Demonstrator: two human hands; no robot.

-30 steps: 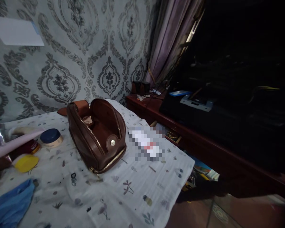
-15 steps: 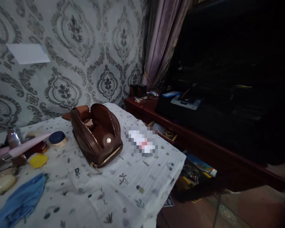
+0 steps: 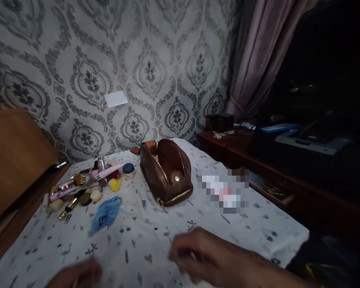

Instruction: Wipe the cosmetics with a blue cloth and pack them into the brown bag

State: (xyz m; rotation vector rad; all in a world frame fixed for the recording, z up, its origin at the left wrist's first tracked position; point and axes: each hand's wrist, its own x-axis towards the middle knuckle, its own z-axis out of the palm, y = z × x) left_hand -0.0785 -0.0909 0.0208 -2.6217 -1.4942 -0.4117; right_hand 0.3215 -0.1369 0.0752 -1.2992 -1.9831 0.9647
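My right hand [image 3: 202,254] hovers over the front of the cloth-covered table, its fingers loosely bent and a gap between thumb and fingers. No object shows in it. At the bottom edge is my left hand [image 3: 77,274], blurred and partly cut off, so its fingers are unclear. Beyond them a brown leather toiletry bag [image 3: 167,192] stands unzipped, its brown inside showing. A crumpled blue cloth [image 3: 106,214] lies left of the bag. Behind it are a navy-lidded jar [image 3: 128,171], a yellow round item [image 3: 115,185] and a pile of cosmetics with a pink tube [image 3: 110,171].
White printed fabric [image 3: 149,240] covers the table. A pixelated item [image 3: 223,192] lies right of the bag. At the left stands a brown wooden panel [image 3: 14,160]. A dark red desk [image 3: 236,150] with a partly open drawer [image 3: 272,190] borders the right side.
The view has swung left and widened, so the bag appears further right and the whole cosmetics pile shows. Both my hands have come into view at the bottom.
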